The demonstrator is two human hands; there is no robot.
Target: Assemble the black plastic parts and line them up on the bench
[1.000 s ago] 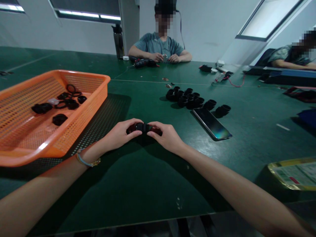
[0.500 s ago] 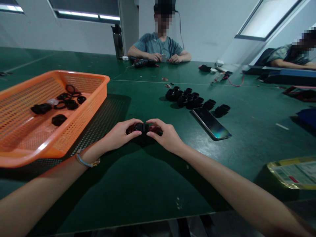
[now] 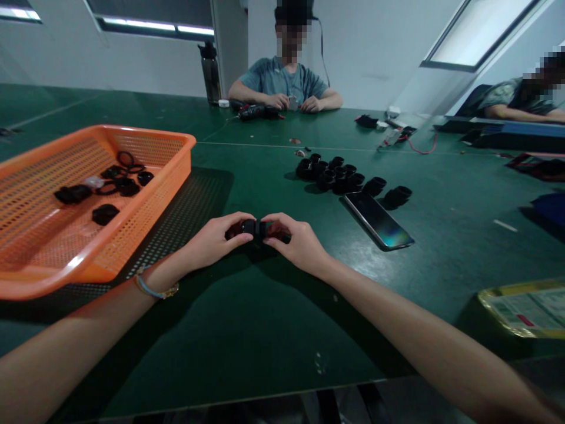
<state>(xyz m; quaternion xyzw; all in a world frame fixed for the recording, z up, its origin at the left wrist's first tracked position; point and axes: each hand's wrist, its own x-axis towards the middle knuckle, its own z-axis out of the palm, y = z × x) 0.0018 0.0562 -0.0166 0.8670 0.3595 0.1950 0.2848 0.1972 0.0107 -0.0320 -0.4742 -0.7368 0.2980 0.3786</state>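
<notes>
Between my two hands, low over the green table [image 3: 265, 353], is a black plastic pipe fitting [image 3: 255, 229]. My left hand [image 3: 220, 235] pinches its left end between thumb and fingers. The right end is gripped by my right hand [image 3: 296, 240], thumb below and fingers curled above. My fingers hide parts of the fitting, so its full shape is unclear. Several similar black fittings [image 3: 339, 176] stand grouped beyond my right hand. A smartphone [image 3: 378, 221] lies beside them.
On the left stands an orange plastic basket [image 3: 154, 218] with black rings and fittings inside. A yellow-edged package [image 3: 525, 309] lies at right front. Across the table sits a person [image 3: 286, 88] near a power drill [image 3: 256, 112] and a dark bottle [image 3: 210, 73]. Another person [image 3: 507, 100] is at far right.
Both hands stay in the same place, still on the black fitting. The right fingertips have shifted very slightly against it.
</notes>
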